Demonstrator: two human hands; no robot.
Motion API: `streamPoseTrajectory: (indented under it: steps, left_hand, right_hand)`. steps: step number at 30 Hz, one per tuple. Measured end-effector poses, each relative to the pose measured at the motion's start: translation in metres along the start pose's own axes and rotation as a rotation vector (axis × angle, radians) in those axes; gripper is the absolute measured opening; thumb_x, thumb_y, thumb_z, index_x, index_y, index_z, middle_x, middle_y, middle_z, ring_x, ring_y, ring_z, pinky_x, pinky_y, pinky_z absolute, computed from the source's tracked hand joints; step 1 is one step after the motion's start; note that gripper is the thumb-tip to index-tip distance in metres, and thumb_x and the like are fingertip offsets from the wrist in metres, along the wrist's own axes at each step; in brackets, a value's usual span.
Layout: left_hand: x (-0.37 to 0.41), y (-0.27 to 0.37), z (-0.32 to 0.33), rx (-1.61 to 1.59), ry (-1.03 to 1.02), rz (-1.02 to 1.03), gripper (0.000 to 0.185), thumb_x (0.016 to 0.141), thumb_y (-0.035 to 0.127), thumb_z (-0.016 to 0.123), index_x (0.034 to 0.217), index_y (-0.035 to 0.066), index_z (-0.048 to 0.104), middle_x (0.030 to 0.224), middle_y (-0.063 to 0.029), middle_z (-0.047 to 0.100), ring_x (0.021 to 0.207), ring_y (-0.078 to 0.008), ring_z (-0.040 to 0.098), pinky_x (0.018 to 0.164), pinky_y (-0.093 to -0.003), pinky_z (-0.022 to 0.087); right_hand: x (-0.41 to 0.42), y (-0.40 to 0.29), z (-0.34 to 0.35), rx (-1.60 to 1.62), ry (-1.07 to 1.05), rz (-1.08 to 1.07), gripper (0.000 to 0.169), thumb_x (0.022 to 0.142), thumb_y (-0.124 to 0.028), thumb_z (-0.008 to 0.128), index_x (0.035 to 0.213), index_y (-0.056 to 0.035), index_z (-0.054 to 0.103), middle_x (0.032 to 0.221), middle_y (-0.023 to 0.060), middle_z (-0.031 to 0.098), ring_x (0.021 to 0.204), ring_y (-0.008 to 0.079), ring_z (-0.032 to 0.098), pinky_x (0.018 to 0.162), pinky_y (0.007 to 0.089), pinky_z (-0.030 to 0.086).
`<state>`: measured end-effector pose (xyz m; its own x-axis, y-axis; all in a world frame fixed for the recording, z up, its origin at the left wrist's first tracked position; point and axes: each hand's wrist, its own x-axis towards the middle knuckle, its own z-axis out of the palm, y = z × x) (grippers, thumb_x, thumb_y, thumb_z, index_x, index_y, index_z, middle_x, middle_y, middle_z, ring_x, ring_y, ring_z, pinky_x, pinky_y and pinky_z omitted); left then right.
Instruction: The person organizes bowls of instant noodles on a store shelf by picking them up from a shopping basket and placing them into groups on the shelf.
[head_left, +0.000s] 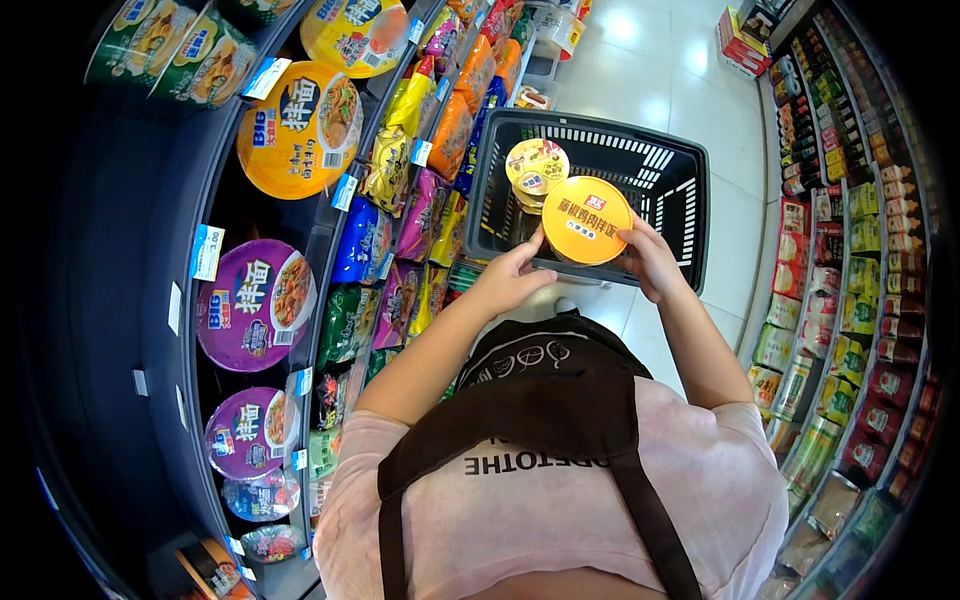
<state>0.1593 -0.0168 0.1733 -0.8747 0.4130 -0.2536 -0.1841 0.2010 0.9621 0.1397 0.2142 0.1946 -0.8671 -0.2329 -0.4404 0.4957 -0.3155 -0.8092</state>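
Note:
A round food tub with a yellow lid (587, 220) is held between my two hands over a black plastic shopping basket (701, 217). My right hand (651, 253) grips the tub's right side, its thumb at the lid's edge. Against the lower left side rest the fingers of my left hand (517, 277), with the thumb standing away from the tub. Inside the basket, partly hidden behind the tub, is a stack of cup-shaped packages with a pale yellow printed lid (537, 166). The tub's underside cannot be seen.
Instant noodle bowls with purple lids (255, 305) and orange lids (300, 130) line the dark shelf on my left. Bagged noodles (365, 240) fill lower shelves beside the basket. Packed shelves of pouches (847, 352) and bottles border the tiled aisle floor (637, 67) on the right.

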Motion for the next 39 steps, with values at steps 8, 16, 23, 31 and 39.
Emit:
streamPoseTrajectory:
  steps: [8, 16, 23, 31, 39]
  left_hand:
    - [0.031, -0.024, 0.006, 0.077, -0.065, -0.108, 0.069, 0.077, 0.006, 0.057, 0.132, -0.003, 0.017, 0.133, -0.0135, 0.030, 0.119, -0.0158, 0.033, 0.093, -0.0259, 0.031]
    - [0.045, -0.035, 0.008, 0.264, -0.006, -0.138, 0.066, 0.075, 0.014, 0.058, 0.129, -0.005, 0.024, 0.126, -0.0171, 0.041, 0.112, -0.0144, 0.041, 0.090, -0.0239, 0.034]
    - [0.052, -0.033, 0.010, 0.401, 0.010, -0.154, 0.070, 0.072, 0.024, 0.059, 0.130, 0.002, 0.026, 0.115, -0.0206, 0.048, 0.097, -0.0210, 0.051, 0.081, -0.0269, 0.039]
    - [0.062, -0.075, 0.009, 0.498, 0.072, -0.107, 0.078, 0.069, 0.031, 0.060, 0.132, 0.005, 0.023, 0.103, -0.0228, 0.055, 0.080, -0.0252, 0.058, 0.072, -0.0297, 0.044]
    - [0.073, -0.092, 0.011, 0.368, 0.030, -0.104, 0.081, 0.069, 0.033, 0.060, 0.133, 0.005, 0.020, 0.105, -0.0246, 0.053, 0.081, -0.0271, 0.057, 0.074, -0.0305, 0.044]
  right_hand:
    - [0.024, 0.020, -0.021, 0.079, 0.067, 0.069, 0.050, 0.078, -0.010, 0.045, 0.127, -0.0165, 0.038, 0.113, 0.0021, 0.047, 0.102, 0.0119, 0.042, 0.085, 0.0347, 0.034]
    - [0.048, 0.042, -0.036, 0.096, 0.102, 0.104, 0.048, 0.078, -0.011, 0.046, 0.125, -0.0193, 0.041, 0.110, 0.0013, 0.048, 0.098, 0.0119, 0.043, 0.078, 0.0325, 0.037]
    - [0.058, 0.043, -0.039, 0.064, 0.135, 0.104, 0.048, 0.079, -0.010, 0.046, 0.126, -0.0179, 0.041, 0.112, 0.0022, 0.047, 0.099, 0.0128, 0.044, 0.079, 0.0346, 0.037]
    - [0.075, 0.058, -0.050, 0.072, 0.149, 0.143, 0.045, 0.081, -0.014, 0.049, 0.125, -0.0181, 0.041, 0.112, 0.0021, 0.049, 0.101, 0.0124, 0.044, 0.083, 0.0356, 0.035]
    - [0.079, 0.056, -0.051, 0.045, 0.162, 0.154, 0.041, 0.081, -0.016, 0.051, 0.122, -0.0158, 0.045, 0.108, 0.0014, 0.052, 0.095, 0.0112, 0.049, 0.080, 0.0324, 0.039]
